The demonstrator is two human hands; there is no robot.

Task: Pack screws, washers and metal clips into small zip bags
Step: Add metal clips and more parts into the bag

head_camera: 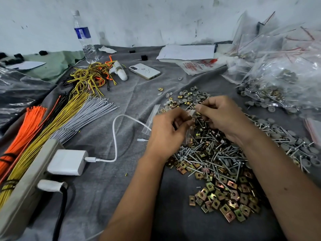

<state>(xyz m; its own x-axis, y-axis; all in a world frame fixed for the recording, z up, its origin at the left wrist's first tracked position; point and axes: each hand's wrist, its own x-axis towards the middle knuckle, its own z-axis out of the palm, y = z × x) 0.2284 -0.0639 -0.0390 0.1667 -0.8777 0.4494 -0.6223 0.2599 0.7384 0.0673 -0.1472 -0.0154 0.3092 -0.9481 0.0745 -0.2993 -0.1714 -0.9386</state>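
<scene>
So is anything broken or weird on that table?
Yes, the white phone lying face down behind the hardware has thin cracks across its back. Also, a few washers and one clip lie scattered apart from the main heap.

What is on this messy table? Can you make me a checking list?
Surface: wrinkled grey cloth.
Job's things: screws, brass-coloured metal clips and grey washers lie in loose piles; small zip bag held above them.
Clutter: phone, water bottle, papers, filled bags.
Grippers: left hand grips the bag; right hand fingers pinch small parts at its mouth.
Cables: white charger cable, power strip, bundled coloured wires.
Surroundings: scuffed white wall.
</scene>
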